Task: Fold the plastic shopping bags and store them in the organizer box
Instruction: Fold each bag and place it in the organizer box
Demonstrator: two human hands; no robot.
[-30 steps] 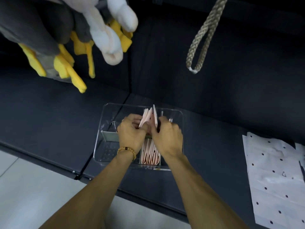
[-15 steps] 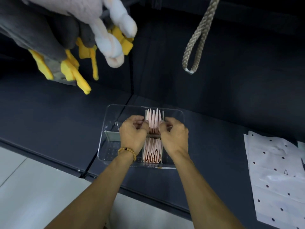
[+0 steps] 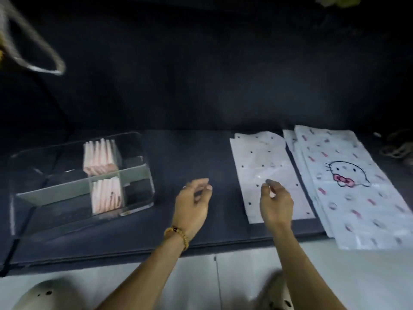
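Now, left hand [image 3: 192, 204]: hovering above the dark mat [image 3: 190, 153], fingers loosely curled, holding nothing, beaded bracelet [image 3: 177, 237] at the wrist.
Right hand [image 3: 276, 201]: over the near part of the dotted bag [image 3: 263, 157], fingers loosely bent, nothing gripped; contact with the bag unclear through blur.
Dotted bag: flat and unfolded on the mat, right of centre.
Cartoon-print bag [image 3: 348, 182]: flat just beside the dotted one, overhanging the mat's near edge.
Organizer box [image 3: 143, 175]: clear, on the left, well apart from both hands, split by a grey divider [image 3: 55, 190].
Folded pink bags [image 3: 100, 155]: upright in the middle compartments, either side of the divider.
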